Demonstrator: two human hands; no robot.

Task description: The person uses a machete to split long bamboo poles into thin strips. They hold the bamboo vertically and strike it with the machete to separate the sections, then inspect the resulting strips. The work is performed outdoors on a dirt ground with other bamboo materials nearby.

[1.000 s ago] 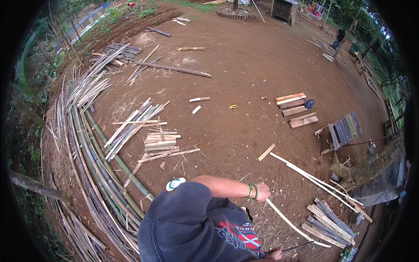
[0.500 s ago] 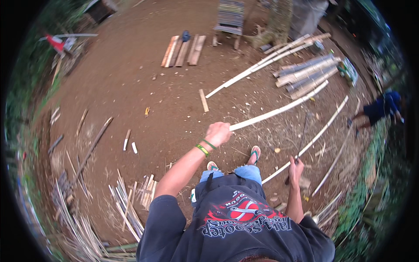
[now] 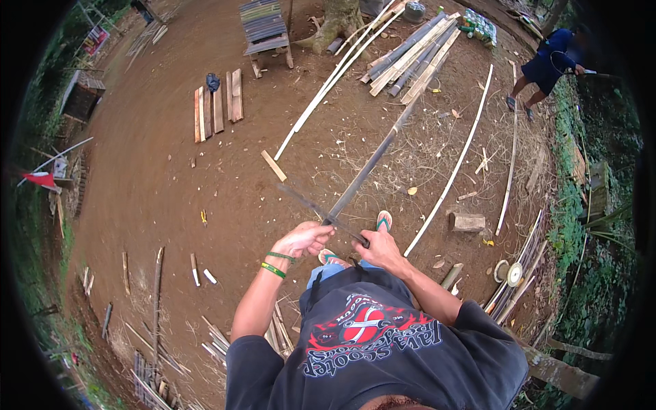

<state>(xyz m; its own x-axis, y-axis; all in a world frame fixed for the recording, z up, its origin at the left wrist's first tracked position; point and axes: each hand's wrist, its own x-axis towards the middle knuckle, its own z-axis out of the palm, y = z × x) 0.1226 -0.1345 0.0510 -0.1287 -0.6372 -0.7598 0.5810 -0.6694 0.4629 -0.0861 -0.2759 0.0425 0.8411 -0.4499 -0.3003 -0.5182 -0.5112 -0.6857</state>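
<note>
Held in my left hand [image 3: 305, 240], closed round its near end, a long split bamboo strip [image 3: 371, 164] stretches away to the far right with its dark side up. My right hand [image 3: 384, 250] is closed on the dark handle of a machete [image 3: 304, 200]. The blade, blurred by motion, points far left and crosses the strip close to my left fingers. Whether its edge touches the strip I cannot tell. Beyond the blade, a short flat piece of bamboo [image 3: 274, 166] lies on the ground.
Far right lie stacked bamboo lengths [image 3: 417, 58]; long pale strips [image 3: 328, 85] lie left of them, another [image 3: 461, 154] to the right. A wood block [image 3: 467, 222] sits near my right. At the far right stands a person in dark blue [image 3: 547, 65]. A slatted bench [image 3: 264, 31] is at the back.
My right hand has brought the machete from the right side to the middle, across the strip. The strip's dark side now shows instead of its pale side. The view has shifted.
</note>
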